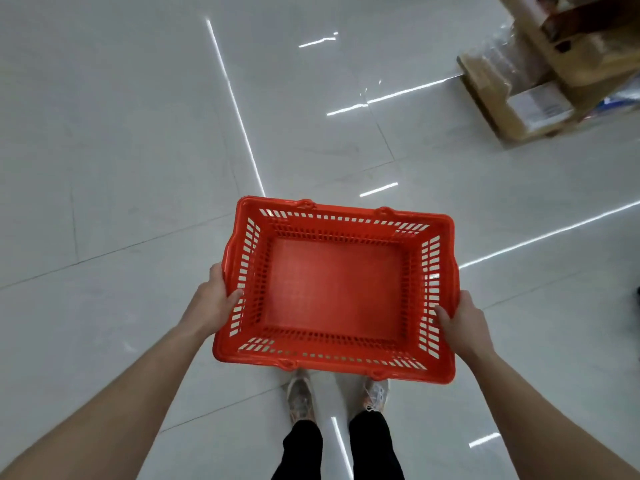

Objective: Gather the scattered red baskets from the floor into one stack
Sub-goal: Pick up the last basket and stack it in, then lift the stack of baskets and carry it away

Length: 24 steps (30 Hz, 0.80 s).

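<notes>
From the head camera: a person carries one empty red basket (334,289) level above a glossy white tiled floor (121,133), directly over their shoes (301,396). The left hand (216,299) grips the rim of the basket's left short side and the right hand (462,320) the right, each thumb hooked inside over the edge and the fingers wrapped beneath out of sight. The basket hangs squarely between both hands, mouth up. No stack or other baskets are in view, so this one has apparently still to be placed. Cardboard boxes (519,109) stand well apart at upper right.
</notes>
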Each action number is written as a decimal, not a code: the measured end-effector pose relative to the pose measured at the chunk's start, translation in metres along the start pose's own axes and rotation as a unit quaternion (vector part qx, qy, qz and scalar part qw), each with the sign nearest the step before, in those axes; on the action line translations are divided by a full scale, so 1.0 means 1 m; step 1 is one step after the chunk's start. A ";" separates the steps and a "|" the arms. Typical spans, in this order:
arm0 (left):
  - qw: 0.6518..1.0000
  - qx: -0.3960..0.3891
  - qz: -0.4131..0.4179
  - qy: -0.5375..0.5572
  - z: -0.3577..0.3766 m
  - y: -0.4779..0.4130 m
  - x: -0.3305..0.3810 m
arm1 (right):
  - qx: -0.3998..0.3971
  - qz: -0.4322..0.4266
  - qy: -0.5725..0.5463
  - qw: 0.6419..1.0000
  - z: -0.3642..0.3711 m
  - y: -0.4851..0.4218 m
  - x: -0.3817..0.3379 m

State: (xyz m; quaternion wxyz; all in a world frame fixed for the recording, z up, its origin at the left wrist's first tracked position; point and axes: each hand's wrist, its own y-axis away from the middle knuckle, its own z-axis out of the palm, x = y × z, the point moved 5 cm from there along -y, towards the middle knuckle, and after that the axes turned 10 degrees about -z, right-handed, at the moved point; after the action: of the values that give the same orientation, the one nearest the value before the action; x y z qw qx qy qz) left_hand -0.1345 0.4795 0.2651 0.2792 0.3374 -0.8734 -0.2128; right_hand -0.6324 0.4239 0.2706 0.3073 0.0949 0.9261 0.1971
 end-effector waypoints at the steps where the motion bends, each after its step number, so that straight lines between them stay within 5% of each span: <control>1: 1.000 -0.008 0.001 0.006 0.010 -0.004 -0.001 | 0.000 0.008 -0.007 1.000 0.007 -0.004 0.008; 24: 0.997 -0.029 -0.056 0.039 0.121 0.065 -0.128 | -0.019 0.090 -0.073 0.993 0.120 0.108 0.128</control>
State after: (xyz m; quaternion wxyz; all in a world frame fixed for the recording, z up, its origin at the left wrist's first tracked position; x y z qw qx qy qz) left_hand -0.1620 0.6367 0.1662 0.3105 0.3859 -0.8349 -0.2400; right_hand -0.6548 0.5965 0.1603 0.3571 0.1861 0.8848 0.2345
